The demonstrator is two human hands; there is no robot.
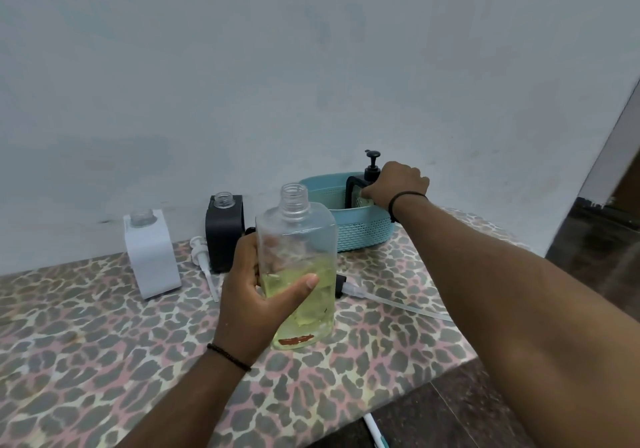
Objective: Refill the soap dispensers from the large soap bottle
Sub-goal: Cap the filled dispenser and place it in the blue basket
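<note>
The left hand [252, 295] wraps the uncapped large soap bottle [298, 271] mid-body, thumb across its front; half-full, probably slick and squeezable. The right hand [394, 184] grips a black dispenser [360, 191] inside the basket [363, 233].

Large soap bottle [298, 271] upright in left hand [249, 295], front centre of table [104, 361]. Behind-left: one dispenser [152, 257] far left, loose pump [204, 264] lying beside it, second dispenser [223, 233] right of that. Another pump [381, 300] lying right of bottle. Basket [360, 229] at back right against wall [311, 66], third dispenser [360, 188] inside, right hand [398, 184] on it.
</note>
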